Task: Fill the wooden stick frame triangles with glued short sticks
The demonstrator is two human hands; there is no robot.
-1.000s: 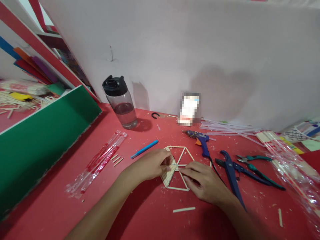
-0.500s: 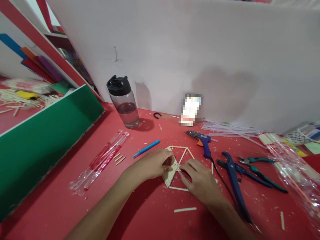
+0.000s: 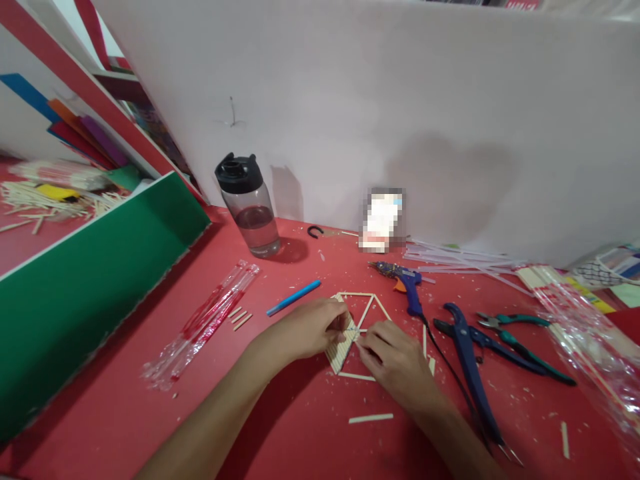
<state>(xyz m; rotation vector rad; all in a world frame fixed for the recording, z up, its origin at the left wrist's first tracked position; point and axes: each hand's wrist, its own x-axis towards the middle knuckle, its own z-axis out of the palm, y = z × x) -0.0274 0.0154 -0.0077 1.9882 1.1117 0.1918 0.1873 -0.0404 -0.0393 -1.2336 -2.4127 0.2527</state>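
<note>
A flat frame of thin wooden sticks lies on the red table, with spokes meeting near its middle. Its left section is filled with sticks laid side by side, forming a panel. My left hand rests over this panel, thumb and fingertips pinched together near the centre joint. From the right, my right hand reaches over the frame, its fingertips closed close to the same joint. Whatever sits between either set of fingers is too small and hidden to name. One loose stick lies in front of the frame.
Behind the frame lies a purple glue gun. To its right are a blue cutter and green-handled pliers. A blue pen, plastic wrappers, a water bottle and a green board stand or lie leftward.
My right hand has shifted very slightly at the centre joint, showing a bit more of a spoke. My left hand stays in place, and the view has moved a little.
</note>
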